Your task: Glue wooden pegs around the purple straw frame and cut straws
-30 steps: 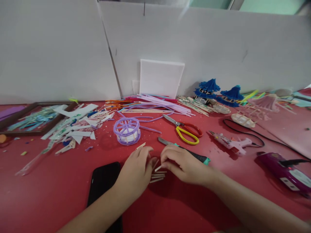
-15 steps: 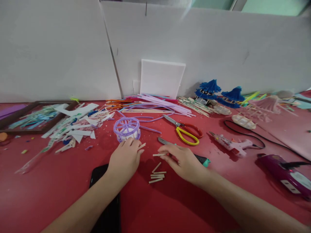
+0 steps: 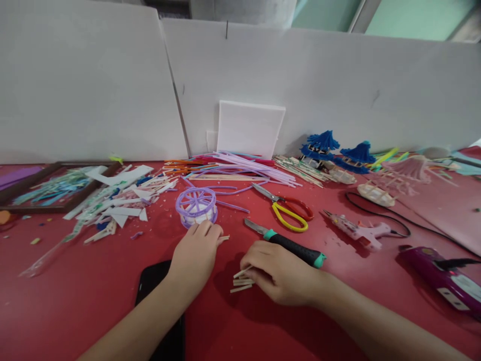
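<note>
My left hand [image 3: 197, 250] is closed on short wooden sticks [image 3: 223, 239] whose ends stick out past its fingertips. Just beyond it stands a small round frame of purple strips [image 3: 196, 203] with a white base. My right hand [image 3: 278, 271] has its fingers bent and pressed together over a small pile of short sticks [image 3: 241, 282]; what its fingertips grip, if anything, is hidden. Behind the right hand lies a black and green cutter [image 3: 295, 246], with red and yellow scissors [image 3: 287, 210] farther back.
A black phone [image 3: 155, 278] lies partly under my left forearm. Paper scraps [image 3: 124, 200] and a brown frame [image 3: 67, 204] are at left. Purple strips [image 3: 248, 168] lie at the back. A pink glue gun [image 3: 361, 231], its cable and a purple device [image 3: 439, 276] are at right.
My right hand has moved down and nearer me, onto the pile of short sticks; the stick it held no longer shows separately. The left hand's sticks now point more level. The view has tilted slightly up.
</note>
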